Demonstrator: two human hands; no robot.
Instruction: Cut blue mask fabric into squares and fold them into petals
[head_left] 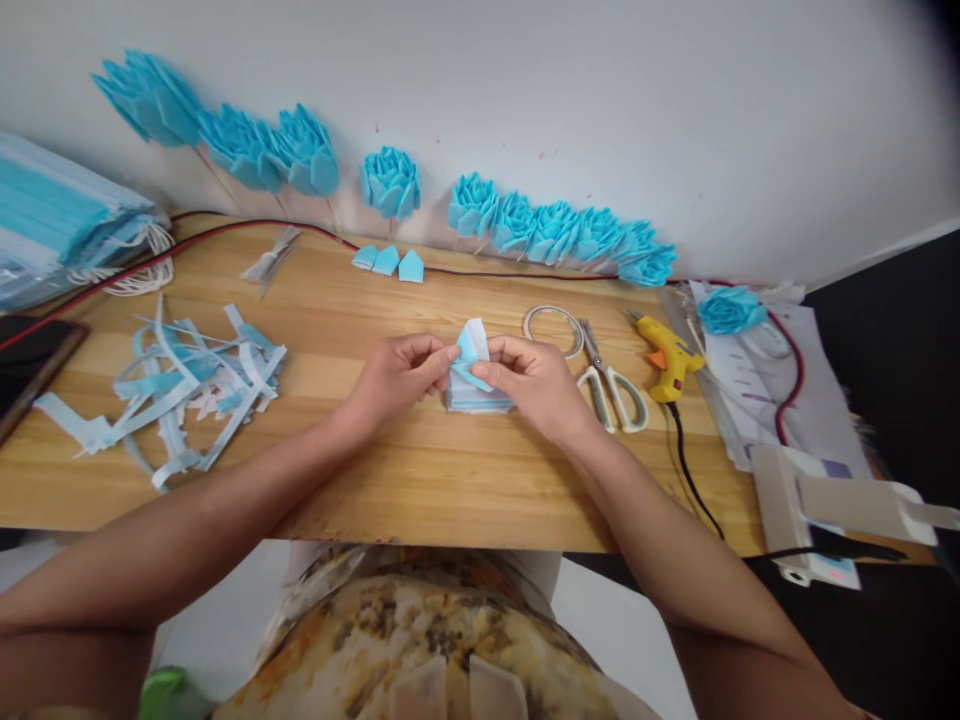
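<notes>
Both hands meet over the middle of a wooden table (420,480). My left hand (397,375) pinches the left edge of a small light-blue folded piece (472,348), fingers closed. My right hand (532,380) pinches the same piece from the right, fingers closed. The piece is held just above a small stack of pale blue squares (471,400) lying on the table under my hands.
Blue mask strips and trimmings (180,385) lie at the left. Stacked face masks (60,225) sit far left. Blue fabric flowers (555,230) line the wall. Three folded petals (390,262) lie at the back. Scissors (611,385), a wire coil (553,325) and a yellow glue gun (667,358) lie to the right.
</notes>
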